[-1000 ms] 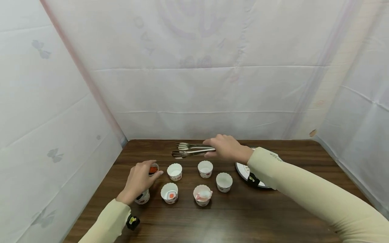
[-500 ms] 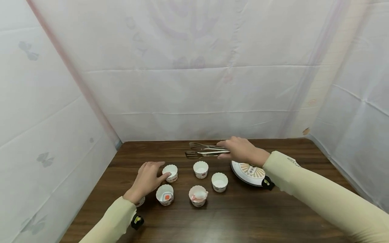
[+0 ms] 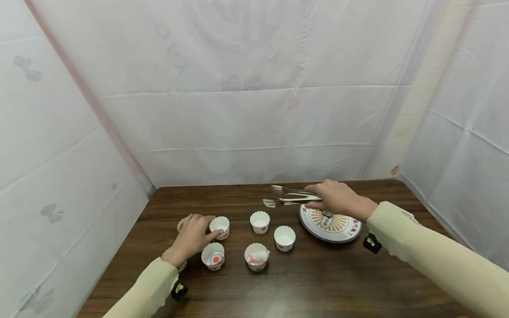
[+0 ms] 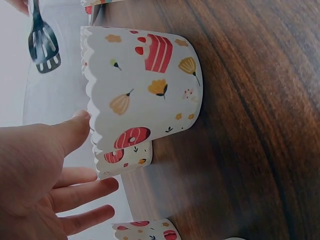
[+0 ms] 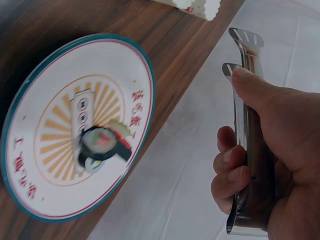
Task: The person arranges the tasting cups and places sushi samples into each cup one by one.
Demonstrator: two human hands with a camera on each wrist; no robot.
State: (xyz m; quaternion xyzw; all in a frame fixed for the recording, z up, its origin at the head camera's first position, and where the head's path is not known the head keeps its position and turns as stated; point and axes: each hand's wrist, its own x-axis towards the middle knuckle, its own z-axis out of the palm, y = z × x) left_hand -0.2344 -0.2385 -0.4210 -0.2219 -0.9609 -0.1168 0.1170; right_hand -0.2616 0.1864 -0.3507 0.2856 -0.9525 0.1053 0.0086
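My right hand (image 3: 338, 201) grips silver metal tongs (image 5: 242, 95) with slotted ends. The tips point left, above the far edge of a round white plate (image 3: 310, 227) with a teal rim. On that plate, small dark-wrapped sushi pieces (image 5: 100, 142) show in the right wrist view. My left hand (image 3: 191, 240) hovers at a scalloped white paper cup (image 3: 220, 229) at the back left. Its thumb lies by the cup's rim, while the other fingers are spread loosely. The patterned side of a paper cup (image 4: 155, 85) fills the left wrist view. Whether the thumb touches it, I cannot tell.
Nearby stand a cup with an orange-and-white piece (image 3: 213, 257), a cup with a pink-and-white piece (image 3: 256, 256), and two more white cups, one a back cup (image 3: 260, 223) and one a right cup (image 3: 284, 239). Another cup (image 3: 181, 224) is partly hidden behind my left hand. White sheeting (image 3: 254, 132) surrounds the wooden table (image 3: 310, 282).
My right hand and the tongs have moved right, uncovering more of the plate. My left hand has shifted right from the leftmost cups to the cup beside them. The view has turned slightly.
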